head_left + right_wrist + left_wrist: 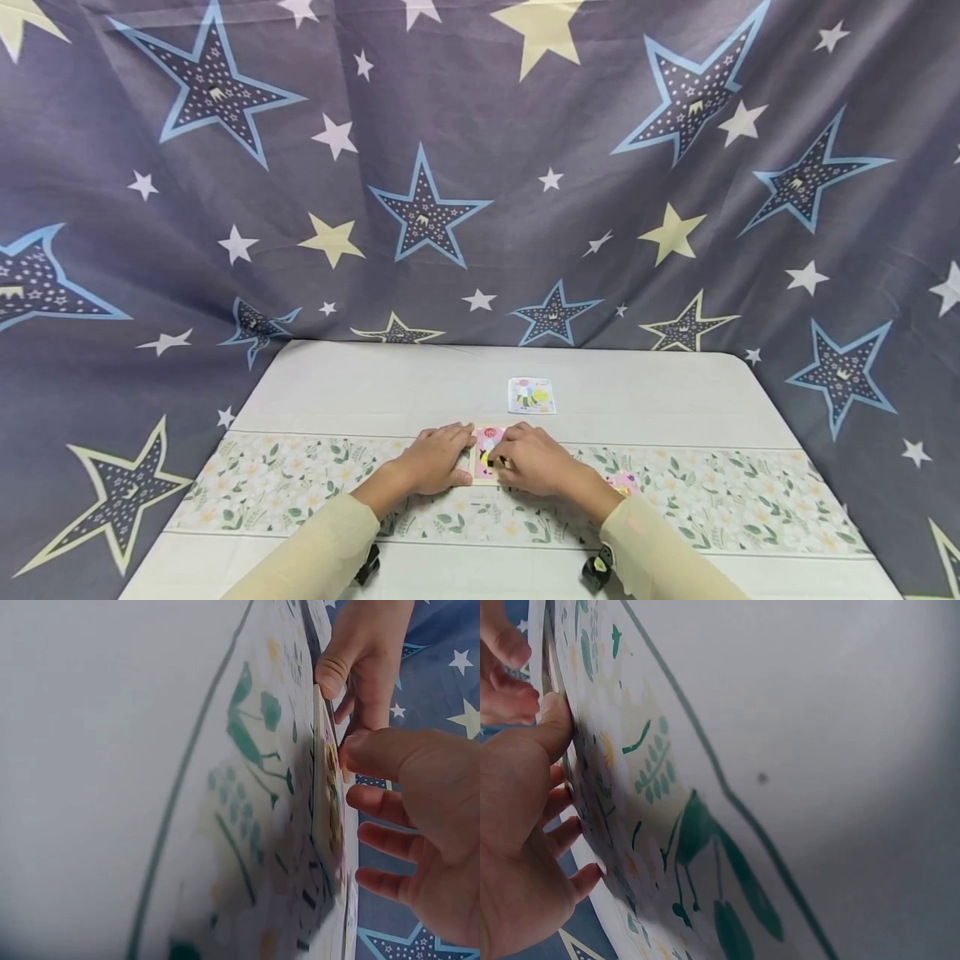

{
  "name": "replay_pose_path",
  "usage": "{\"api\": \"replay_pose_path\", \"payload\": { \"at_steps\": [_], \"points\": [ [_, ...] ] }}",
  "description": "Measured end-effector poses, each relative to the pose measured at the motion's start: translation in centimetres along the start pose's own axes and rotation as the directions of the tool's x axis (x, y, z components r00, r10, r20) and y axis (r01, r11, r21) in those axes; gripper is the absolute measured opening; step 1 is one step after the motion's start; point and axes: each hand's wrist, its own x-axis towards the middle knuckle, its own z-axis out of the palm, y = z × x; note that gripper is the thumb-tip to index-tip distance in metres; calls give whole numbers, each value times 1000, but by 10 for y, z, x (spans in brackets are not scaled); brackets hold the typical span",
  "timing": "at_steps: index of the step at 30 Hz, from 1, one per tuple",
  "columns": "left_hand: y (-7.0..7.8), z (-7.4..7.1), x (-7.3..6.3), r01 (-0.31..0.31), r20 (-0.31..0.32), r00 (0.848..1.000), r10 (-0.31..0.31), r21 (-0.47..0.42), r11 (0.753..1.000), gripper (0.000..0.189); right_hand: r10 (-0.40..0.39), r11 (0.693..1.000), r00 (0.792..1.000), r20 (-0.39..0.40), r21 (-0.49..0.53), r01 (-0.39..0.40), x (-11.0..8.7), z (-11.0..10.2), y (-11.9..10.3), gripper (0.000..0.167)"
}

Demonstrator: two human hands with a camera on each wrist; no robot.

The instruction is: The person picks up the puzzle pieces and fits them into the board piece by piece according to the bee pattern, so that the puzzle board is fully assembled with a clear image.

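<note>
A small square board (483,477) with a pale rim and a pink picture of a yellow-and-black bee lies flat on the table; it looks like a picture puzzle. My left hand (438,460) rests at its left edge, thumb near the lower corner, fingers extended along the table. Over the board's right part is my right hand (536,460), its fingertips touching or just above the picture. From the right wrist view, the right hand (427,817) has its thumb and fingers spread apart along the board (324,795), with no loose thing visible between them. The hand hides part of the picture.
A white card (532,396) with a similar bee picture lies behind the board. Pink printed pieces (622,482) lie to the right, partly behind the right forearm. A floral band (300,479) crosses the white table (360,387). A star-patterned curtain (480,125) stands behind.
</note>
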Motion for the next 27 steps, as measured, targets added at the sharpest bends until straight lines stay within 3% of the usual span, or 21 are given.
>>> {"api": "replay_pose_path", "payload": {
  "at_steps": [11,16,27],
  "points": [
    [2,-1,0,2,-6,1000,-2,17,1000,68,49,998,997,-53,37,-47,-27,-11,16,21],
    [2,-1,0,4,1,1000,-4,10,1000,69,98,994,994,-38,41,-96,-38,-14,24,23],
    [1,0,1,12,4,1000,-12,4,1000,71,115,992,993,-28,57,-113,-60,-17,37,25]
  ]
}}
